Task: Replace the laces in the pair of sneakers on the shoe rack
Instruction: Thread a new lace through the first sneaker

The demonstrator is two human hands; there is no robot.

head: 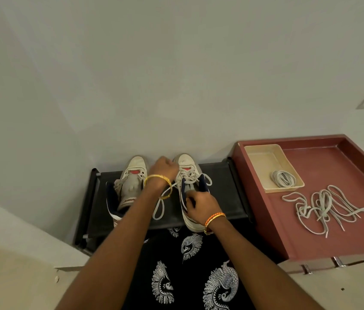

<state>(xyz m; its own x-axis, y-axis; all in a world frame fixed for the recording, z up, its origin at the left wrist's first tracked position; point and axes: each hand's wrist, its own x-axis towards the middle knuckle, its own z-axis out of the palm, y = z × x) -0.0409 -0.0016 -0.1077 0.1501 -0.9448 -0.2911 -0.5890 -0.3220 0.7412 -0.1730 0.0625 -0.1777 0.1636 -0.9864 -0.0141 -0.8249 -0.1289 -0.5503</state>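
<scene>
Head view shows your left hand [164, 168] with fingers curled on the lace [190, 177] of the right sneaker [191, 193] on the shoe rack [223, 198]; your right hand [201, 204] grips its collar.

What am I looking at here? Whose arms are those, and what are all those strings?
There is no machine. A person wears a camera on their head, so you look down along their own arms. Two white sneakers sit on a black shoe rack. The left hand pulls the lace out of the right sneaker, while the right hand grips that shoe's heel. The left sneaker has no lace. On the red tray lies a loose lace, and a coiled lace sits in a small beige box.
</scene>
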